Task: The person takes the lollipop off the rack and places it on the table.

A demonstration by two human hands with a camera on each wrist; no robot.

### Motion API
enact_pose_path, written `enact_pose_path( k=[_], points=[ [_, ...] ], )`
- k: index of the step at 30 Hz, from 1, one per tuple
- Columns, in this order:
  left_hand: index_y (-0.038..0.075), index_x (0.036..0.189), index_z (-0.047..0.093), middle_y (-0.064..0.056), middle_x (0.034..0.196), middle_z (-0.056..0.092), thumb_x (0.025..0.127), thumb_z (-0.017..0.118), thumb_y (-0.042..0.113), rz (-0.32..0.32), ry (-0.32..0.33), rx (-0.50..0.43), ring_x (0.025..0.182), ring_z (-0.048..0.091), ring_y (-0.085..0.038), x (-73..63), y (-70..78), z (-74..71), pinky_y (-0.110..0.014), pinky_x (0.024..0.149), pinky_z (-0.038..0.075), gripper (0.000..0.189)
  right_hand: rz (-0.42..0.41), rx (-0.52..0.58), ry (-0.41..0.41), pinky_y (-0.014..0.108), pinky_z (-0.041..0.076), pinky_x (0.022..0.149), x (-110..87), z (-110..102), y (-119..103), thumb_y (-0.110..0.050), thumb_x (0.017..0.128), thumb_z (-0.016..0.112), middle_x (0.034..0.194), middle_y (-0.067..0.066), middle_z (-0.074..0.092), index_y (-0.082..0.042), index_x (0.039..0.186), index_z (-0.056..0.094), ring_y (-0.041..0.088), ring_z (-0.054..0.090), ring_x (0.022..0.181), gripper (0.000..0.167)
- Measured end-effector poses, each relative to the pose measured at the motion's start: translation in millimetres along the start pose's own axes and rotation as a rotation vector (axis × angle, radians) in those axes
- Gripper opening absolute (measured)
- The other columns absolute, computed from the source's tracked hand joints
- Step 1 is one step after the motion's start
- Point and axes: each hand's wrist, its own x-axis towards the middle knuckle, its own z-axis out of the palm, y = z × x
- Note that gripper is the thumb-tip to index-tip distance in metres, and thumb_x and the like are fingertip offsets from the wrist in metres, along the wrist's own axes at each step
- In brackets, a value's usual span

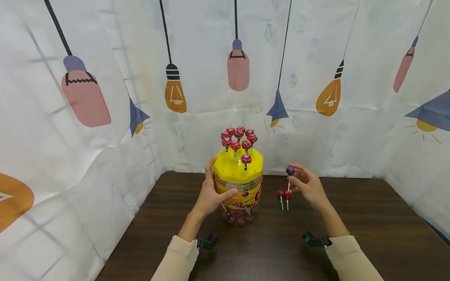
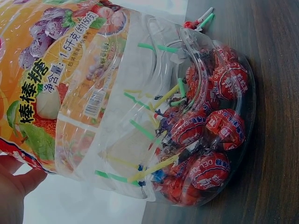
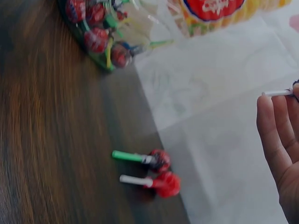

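A clear plastic candy jar (image 1: 242,195) with a yellow lid (image 1: 232,169) stands upright on the table, with red-wrapped lollipops (image 2: 224,126) inside. Several more red lollipops (image 1: 246,159) stick up out of the lid. My left hand (image 1: 214,195) grips the jar's upper left side, the thumb across its front. Right of the jar, my right hand (image 1: 307,185) pinches a purple-wrapped lollipop (image 1: 290,171), head up, its white stick pointing down. Below that hand two red lollipops lie on the table, one with a green stick (image 3: 128,156) and one with a white stick (image 3: 135,180).
The dark wooden table (image 1: 365,210) reaches back to a white curtain (image 1: 211,50) printed with hanging lamps, which also runs along both sides. A dark band (image 1: 318,240) circles each wrist.
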Motion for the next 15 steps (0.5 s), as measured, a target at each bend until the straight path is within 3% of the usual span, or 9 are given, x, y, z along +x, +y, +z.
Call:
enact_pose_path(
  k=[9,15],
  points=[
    [0.036,0.162,0.001,0.0,0.154,0.042,0.089,0.081,0.027,-0.003,0.005,0.008,0.127,0.057,-0.023,0.3,-1.1,0.4,-0.037,0.106,0.053,0.109,0.013,0.009,-0.047,0.042,0.064,0.066,-1.9,-13.6,18.9,-0.008,0.102,0.061,0.096,0.0,0.064,-0.007,0.145,0.051,0.018,0.068,0.081,0.043],
    [0.037,0.162,0.001,0.001,0.154,0.041,0.089,0.081,0.027,-0.011,0.0,-0.002,0.128,0.057,-0.023,0.2,-1.0,0.5,-0.037,0.106,0.052,0.109,0.05,-0.03,-0.063,0.045,0.064,0.069,-4.8,-18.7,28.5,-0.01,0.104,0.059,0.1,0.009,0.062,-0.006,0.145,0.049,0.015,0.067,0.082,0.042]
  ],
)
